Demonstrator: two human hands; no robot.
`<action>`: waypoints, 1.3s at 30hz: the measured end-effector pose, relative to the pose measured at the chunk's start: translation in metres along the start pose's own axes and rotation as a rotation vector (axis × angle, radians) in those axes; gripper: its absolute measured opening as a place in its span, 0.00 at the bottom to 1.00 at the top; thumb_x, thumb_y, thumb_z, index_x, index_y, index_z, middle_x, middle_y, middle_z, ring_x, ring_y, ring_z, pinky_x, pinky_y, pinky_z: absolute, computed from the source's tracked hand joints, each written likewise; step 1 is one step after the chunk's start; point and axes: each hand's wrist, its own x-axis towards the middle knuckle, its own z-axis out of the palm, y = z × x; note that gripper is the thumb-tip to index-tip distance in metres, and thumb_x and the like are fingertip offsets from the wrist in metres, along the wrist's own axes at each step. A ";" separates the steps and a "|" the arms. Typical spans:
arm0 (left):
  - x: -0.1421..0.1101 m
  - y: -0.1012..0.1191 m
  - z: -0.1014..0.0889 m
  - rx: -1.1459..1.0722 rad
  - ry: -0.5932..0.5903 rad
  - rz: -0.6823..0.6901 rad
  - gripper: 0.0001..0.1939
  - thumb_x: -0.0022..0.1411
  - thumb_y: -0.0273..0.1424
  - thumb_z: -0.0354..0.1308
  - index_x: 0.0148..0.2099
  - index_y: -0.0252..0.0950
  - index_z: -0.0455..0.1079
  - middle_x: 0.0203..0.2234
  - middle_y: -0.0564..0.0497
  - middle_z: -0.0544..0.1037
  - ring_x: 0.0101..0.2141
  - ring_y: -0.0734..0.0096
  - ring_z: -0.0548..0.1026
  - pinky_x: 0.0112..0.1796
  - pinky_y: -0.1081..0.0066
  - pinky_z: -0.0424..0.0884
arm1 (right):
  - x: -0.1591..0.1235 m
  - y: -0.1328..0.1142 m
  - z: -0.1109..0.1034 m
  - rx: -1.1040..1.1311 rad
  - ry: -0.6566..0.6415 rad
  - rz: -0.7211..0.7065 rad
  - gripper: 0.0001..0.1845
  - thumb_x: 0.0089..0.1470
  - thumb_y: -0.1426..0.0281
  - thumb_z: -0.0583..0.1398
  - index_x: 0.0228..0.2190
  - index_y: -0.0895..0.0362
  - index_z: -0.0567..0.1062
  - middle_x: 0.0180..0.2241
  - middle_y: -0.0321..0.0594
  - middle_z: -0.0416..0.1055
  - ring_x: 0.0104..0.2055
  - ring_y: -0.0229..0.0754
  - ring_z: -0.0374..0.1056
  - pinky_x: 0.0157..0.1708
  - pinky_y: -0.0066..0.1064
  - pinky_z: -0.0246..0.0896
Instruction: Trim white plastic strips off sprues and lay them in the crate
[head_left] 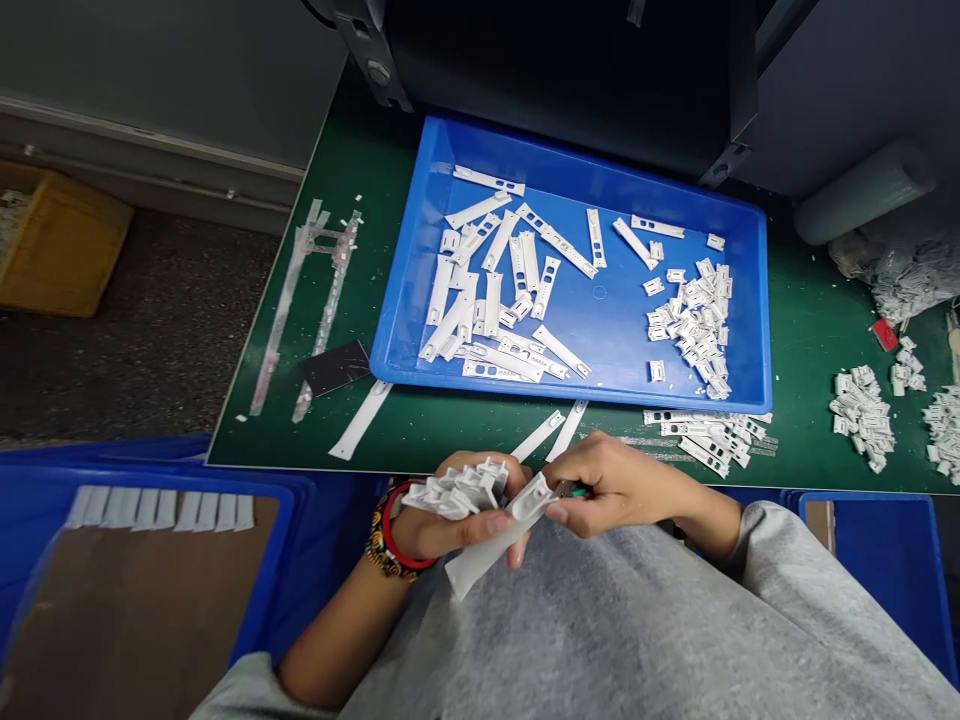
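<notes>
My left hand [450,510] holds a cluster of small white plastic parts [454,490] still joined together, along with a long white plastic strip [487,545] that runs down and to the left. My right hand [622,490] is closed on a small dark tool with a bit of green [571,490] and presses it against the top of that strip. The tool is mostly hidden by my fingers. A blue plastic tray [570,160] in front of me holds several white strips on its left side and a heap of small white clips [694,325] on its right.
The tray stands on a green work mat [810,330] with loose white pieces, piled clips at the right, and plastic runners at the left. Blue bins sit on both sides of my lap, and a cardboard box lies on the floor at the left.
</notes>
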 end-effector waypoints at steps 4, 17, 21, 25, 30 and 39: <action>-0.001 -0.004 -0.002 0.021 0.040 -0.004 0.14 0.59 0.41 0.61 0.33 0.36 0.65 0.18 0.52 0.78 0.18 0.71 0.72 0.20 0.74 0.66 | 0.001 0.000 0.001 -0.070 0.011 0.008 0.17 0.62 0.64 0.52 0.22 0.57 0.65 0.18 0.29 0.57 0.19 0.30 0.50 0.21 0.24 0.45; -0.018 -0.008 -0.038 0.363 0.658 -0.127 0.14 0.60 0.40 0.58 0.43 0.35 0.68 0.19 0.56 0.68 0.22 0.73 0.65 0.24 0.73 0.62 | -0.014 0.044 0.016 -0.217 0.407 0.450 0.17 0.64 0.57 0.53 0.32 0.57 0.70 0.22 0.30 0.62 0.23 0.34 0.56 0.24 0.25 0.45; -0.017 -0.010 -0.042 0.084 0.653 -0.091 0.17 0.56 0.39 0.61 0.43 0.33 0.69 0.21 0.54 0.69 0.23 0.74 0.66 0.23 0.74 0.61 | -0.016 0.078 0.019 -0.338 0.453 0.576 0.17 0.65 0.59 0.51 0.33 0.58 0.71 0.22 0.31 0.62 0.24 0.36 0.58 0.27 0.26 0.48; -0.011 -0.008 -0.033 0.005 0.637 -0.098 0.20 0.55 0.37 0.64 0.48 0.34 0.70 0.26 0.52 0.73 0.27 0.71 0.71 0.27 0.72 0.67 | -0.018 0.085 0.021 -0.562 0.379 0.721 0.18 0.63 0.59 0.55 0.48 0.60 0.67 0.23 0.34 0.66 0.26 0.43 0.65 0.27 0.28 0.48; -0.005 -0.001 -0.026 0.290 0.596 -0.046 0.11 0.58 0.37 0.63 0.34 0.33 0.73 0.27 0.49 0.77 0.30 0.67 0.74 0.33 0.68 0.70 | -0.022 0.057 0.020 -0.551 0.354 0.636 0.11 0.66 0.65 0.47 0.40 0.57 0.66 0.26 0.37 0.67 0.25 0.43 0.64 0.26 0.29 0.50; -0.005 0.008 -0.011 0.397 0.451 -0.188 0.14 0.57 0.42 0.62 0.34 0.35 0.68 0.22 0.51 0.79 0.25 0.67 0.76 0.28 0.70 0.69 | -0.010 0.007 0.006 -0.420 0.359 0.029 0.16 0.69 0.66 0.42 0.42 0.55 0.67 0.38 0.44 0.70 0.38 0.42 0.66 0.38 0.32 0.62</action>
